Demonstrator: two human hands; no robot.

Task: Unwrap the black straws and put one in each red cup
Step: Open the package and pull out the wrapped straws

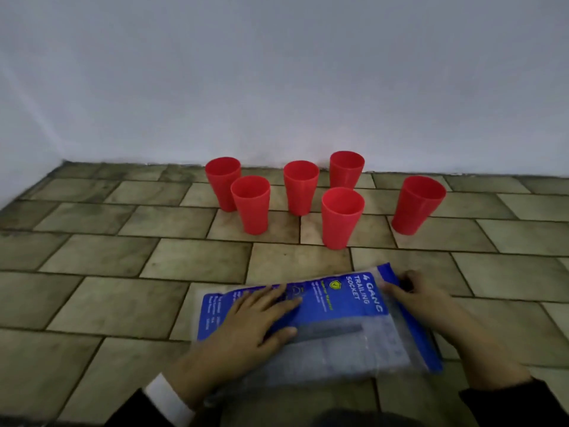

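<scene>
Packet (345,318): flat on floor, near side of six cups (341,217); dark straws (329,331) inside, long axis left-right. Left hand (249,325) open, pressing its left half; right hand (421,294) pinching its far-right edge, nearer the opening.

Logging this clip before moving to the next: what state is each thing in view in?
Six red cups: upright, open end up, no straws visible in them.
Blue-and-clear plastic bag: lying flat on the tiled floor, a dark strip showing inside.
Left hand: palm down, pressing on the bag.
Right hand: fingers at the bag's far end; grip unclear.
</scene>
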